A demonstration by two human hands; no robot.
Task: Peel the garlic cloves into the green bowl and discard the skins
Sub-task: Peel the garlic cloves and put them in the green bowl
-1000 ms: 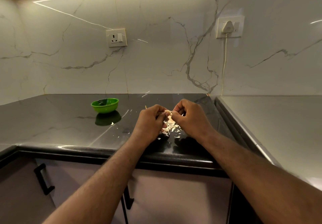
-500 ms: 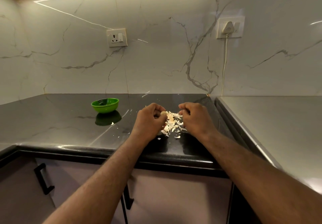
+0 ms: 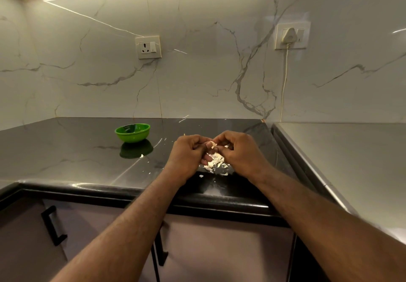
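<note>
Pale garlic clove (image 3: 211, 144) now pinched between the curled left hand (image 3: 189, 154) and right hand (image 3: 239, 152), which have drawn back together above the skins pile (image 3: 214, 162) on the black countertop (image 3: 77, 150): peeling likely resumes, green bowl (image 3: 132, 132) well apart leftward.
</note>
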